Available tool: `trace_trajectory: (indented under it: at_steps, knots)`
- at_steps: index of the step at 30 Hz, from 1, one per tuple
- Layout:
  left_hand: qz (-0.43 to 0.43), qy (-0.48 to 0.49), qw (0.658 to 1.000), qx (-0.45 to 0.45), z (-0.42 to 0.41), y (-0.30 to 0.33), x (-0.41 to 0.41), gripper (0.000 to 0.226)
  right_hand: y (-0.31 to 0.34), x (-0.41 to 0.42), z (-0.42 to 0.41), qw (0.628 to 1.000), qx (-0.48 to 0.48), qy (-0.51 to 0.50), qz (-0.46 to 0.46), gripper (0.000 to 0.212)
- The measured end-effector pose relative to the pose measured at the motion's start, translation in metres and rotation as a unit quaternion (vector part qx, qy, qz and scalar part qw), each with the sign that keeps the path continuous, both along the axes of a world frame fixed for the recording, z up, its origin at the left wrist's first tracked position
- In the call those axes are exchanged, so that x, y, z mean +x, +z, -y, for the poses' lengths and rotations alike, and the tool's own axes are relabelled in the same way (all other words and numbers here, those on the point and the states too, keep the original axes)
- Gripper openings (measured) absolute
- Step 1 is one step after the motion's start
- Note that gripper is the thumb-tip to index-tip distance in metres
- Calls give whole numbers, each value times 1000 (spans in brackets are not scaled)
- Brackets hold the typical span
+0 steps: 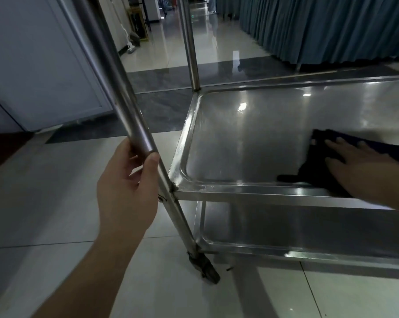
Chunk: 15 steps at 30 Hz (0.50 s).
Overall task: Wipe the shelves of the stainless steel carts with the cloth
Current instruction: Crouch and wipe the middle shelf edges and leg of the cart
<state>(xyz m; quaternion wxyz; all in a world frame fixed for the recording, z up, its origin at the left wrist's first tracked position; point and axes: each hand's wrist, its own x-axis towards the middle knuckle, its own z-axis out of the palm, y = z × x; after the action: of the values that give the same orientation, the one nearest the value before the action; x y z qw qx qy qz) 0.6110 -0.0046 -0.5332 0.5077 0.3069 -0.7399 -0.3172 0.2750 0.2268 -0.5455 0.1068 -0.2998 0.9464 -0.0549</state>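
i am in the wiping step, on the middle shelf [251,138] of the cart. my left hand [127,193] is wrapped around the near upright post [122,99], fingers curled behind the tube and thumb pressed on its front, so it is clamped on the post and looks to be steadying the cart. my right hand [363,171] lies flat, fingers spread apart, palm down on the dark cloth [317,173], pressing it onto the shelf rather than gripping it. the cloth sits toward the right part of the shelf, its near edge touching the front lip, with part of it running out of view at the right.

the broad left part of the shelf, up to the raised rim by the post, is bare steel with bright reflections; i cannot tell from the glare whether it is already clean. the lower shelf [308,230] lies below, and the caster [205,267] stands on the tiled floor [56,203].

my judgement: the next move calls for sliding the flat hand and cloth leftward across the shelf toward the rounded corner, keeping even pressure so the cloth does not bunch, and holding the post firm since the cart may roll on its caster. the lower shelf probably needs a pass later.
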Motion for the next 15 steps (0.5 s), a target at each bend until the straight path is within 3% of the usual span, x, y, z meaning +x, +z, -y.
trace_trajectory:
  at_steps: [3, 6, 11, 15]
  knots:
    - [6, 3, 1000, 0, -1, 1, 0, 15, 1, -24, -2, 999, 14, -46, -3, 61]
    - [8, -7, 1000, 5, 0, 1, 1, 16, 8, -17, 42, 999, 12, -25, 17, 62]
    - [13, -14, 1000, 7, -1, 1, 0, 15, 15, 33, 161, 993, -39, 111, 22, 67]
    - [17, 4, 1000, -5, -3, 1, 0, 14, 14, 91, 241, 965, -44, 259, 16, 65]
